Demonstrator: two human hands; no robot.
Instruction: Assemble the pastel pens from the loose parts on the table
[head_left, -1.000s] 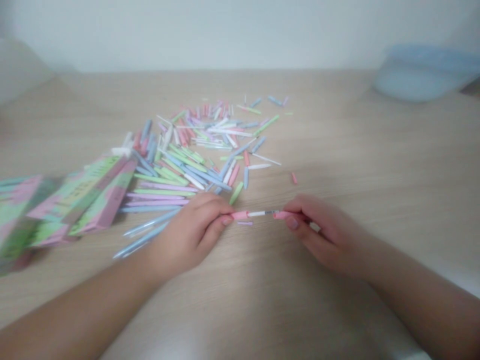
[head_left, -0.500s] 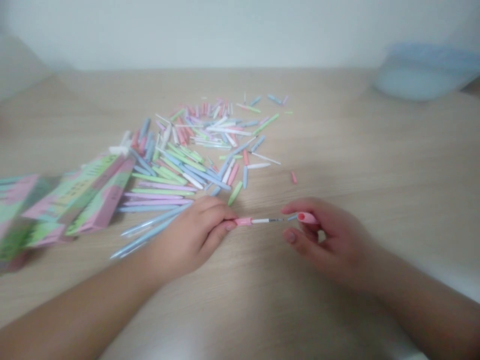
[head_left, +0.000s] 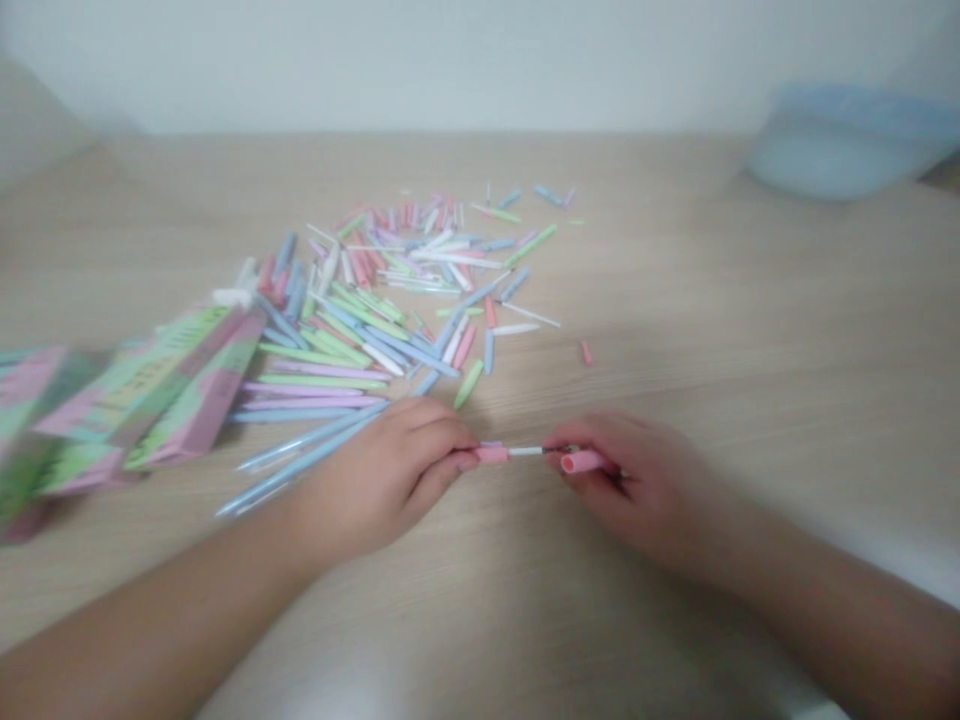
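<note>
I record a smooth, plastic-looking pink tube (head_left: 587, 461), loose pen parts (head_left: 375, 318) in plastic of slight sheen, matt wood-grain desk (head_left: 720, 330), printed card-like cartons (head_left: 202, 400).

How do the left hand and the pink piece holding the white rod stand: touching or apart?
Touching. The head view shows the left hand pinching one end of the pink piece between thumb and fingers.

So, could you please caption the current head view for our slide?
Left hand holds a pink pen part, right hand a pink tube, white refill between.
</note>
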